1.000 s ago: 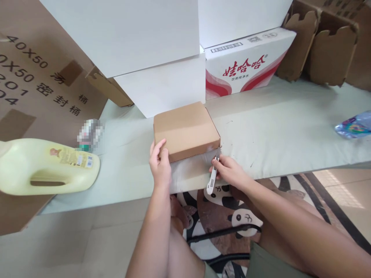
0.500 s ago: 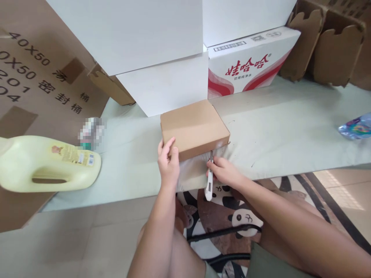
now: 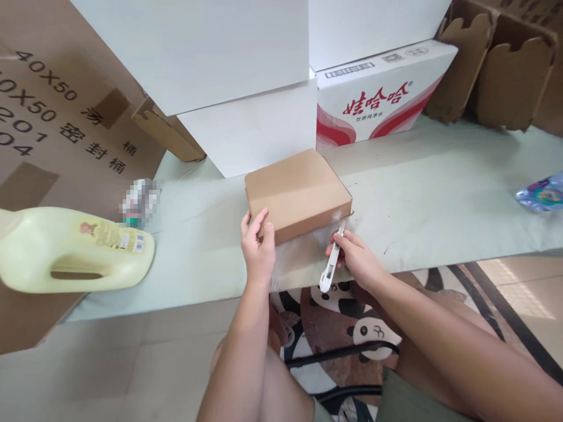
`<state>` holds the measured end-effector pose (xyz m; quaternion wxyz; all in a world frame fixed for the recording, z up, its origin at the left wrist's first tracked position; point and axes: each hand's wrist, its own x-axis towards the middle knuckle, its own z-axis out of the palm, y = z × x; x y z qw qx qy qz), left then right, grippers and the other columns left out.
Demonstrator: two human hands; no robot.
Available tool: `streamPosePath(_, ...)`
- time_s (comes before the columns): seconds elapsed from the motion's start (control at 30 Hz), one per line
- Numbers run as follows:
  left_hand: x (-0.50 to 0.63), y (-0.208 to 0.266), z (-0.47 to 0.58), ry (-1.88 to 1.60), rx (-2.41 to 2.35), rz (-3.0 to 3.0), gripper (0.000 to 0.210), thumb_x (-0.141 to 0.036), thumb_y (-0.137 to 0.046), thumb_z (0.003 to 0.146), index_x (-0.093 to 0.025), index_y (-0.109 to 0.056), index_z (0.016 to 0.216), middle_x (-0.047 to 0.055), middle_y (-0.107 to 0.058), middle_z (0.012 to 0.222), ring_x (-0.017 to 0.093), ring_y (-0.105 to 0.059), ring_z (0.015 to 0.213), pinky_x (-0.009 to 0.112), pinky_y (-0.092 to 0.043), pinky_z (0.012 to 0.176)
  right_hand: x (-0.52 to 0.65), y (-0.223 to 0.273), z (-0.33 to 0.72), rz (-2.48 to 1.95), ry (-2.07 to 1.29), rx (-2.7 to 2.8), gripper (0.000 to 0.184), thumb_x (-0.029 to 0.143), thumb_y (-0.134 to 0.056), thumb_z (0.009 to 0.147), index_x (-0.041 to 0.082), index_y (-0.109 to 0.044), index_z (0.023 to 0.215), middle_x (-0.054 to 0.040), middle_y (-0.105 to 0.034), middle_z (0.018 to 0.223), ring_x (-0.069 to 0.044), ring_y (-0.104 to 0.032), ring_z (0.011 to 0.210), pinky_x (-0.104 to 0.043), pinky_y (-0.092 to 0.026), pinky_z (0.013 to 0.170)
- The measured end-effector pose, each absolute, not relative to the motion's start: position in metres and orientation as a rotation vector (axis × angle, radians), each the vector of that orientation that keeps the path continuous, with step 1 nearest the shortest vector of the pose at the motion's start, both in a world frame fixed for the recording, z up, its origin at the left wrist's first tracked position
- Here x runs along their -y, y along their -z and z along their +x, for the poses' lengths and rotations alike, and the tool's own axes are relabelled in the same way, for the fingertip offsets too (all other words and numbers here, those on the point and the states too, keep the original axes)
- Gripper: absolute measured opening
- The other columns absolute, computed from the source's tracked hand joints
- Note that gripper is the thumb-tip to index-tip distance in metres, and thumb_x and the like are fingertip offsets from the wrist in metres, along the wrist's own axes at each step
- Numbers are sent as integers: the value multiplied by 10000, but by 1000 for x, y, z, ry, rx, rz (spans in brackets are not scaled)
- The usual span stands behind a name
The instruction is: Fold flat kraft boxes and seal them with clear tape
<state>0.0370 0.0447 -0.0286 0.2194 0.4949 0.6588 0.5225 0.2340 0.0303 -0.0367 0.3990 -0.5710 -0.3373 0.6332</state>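
Head view: a box [image 3: 299,187] at the center of the frame, its near right corner just beyond the tip of a knife [image 3: 332,264].
The box lies on the counter [image 3: 193,234], its long front side running left to right and slanting up toward the right of the frame. The left hand [image 3: 259,252] has its grip closed on the near left corner, thumb against the front. The right hand [image 3: 358,258] is the one nearer the right corner; its grip pinches the knife, whose handle slants from lower left to upper right, blade toward the box's lower front edge. Whether the tip touches cannot be told.
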Motion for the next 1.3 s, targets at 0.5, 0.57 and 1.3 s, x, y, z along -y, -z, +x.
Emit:
streamPosePath(0.5,-45,29,36,-1421,-1793,1388,365,-424,-600,909,-239,-712,1203,129,-481,1472,273,-370,1468,405,-379,1160,-30,42,235,-1425,-1593,940,298,512,-548,863,229,-482,799,-6,-665,681,-129,-562,538,-259,-478,521)
streamPosePath(0.57,-45,30,36,-1420,-1791,1397,368,-429,-601,908,-240,-711,1203,125,-483,1465,271,-377,1464,400,-381,1160,-31,43,234,-1428,-1602,944,294,510,-543,872,232,-482,801,-12,-670,690,-134,-572,550,-261,-488,526)
streamPosePath(1.3,-44,29,40,-1414,-1800,1403,401,-451,-588,902,-228,-704,1214,143,-465,1464,281,-376,1460,408,-413,1132,-31,45,230,-1411,-1734,995,209,386,-547,868,209,-506,765,21,-632,583,-100,-478,438,-232,-383,448)
